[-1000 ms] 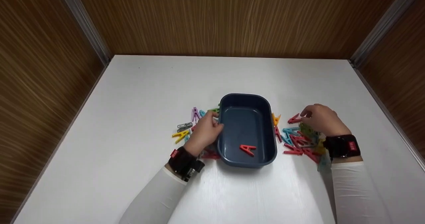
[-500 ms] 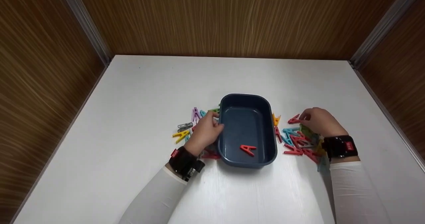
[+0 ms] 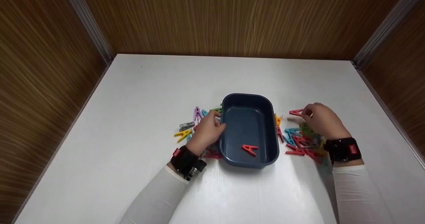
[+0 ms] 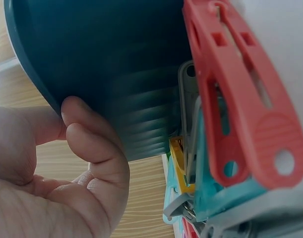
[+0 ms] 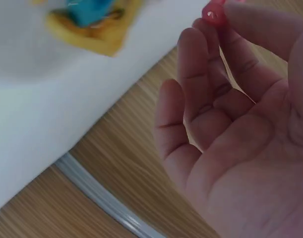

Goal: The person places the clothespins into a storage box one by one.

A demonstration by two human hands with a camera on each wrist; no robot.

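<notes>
Left hand (image 3: 206, 131) curls its fingers on the left rim of the tub (image 3: 249, 99) at the table's (image 3: 132, 94) middle, steadying it, while right hand (image 3: 321, 120) pinches a red peg (image 3: 295, 112), lifted clear of the right-side pile (image 3: 300, 141).

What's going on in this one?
A person is working with coloured clothespins scattered either side of a dark blue tub. The left hand grips the tub's left wall; the right hand pinches a red clothespin lifted off the right pile. One red pin lies in the tub.
</notes>
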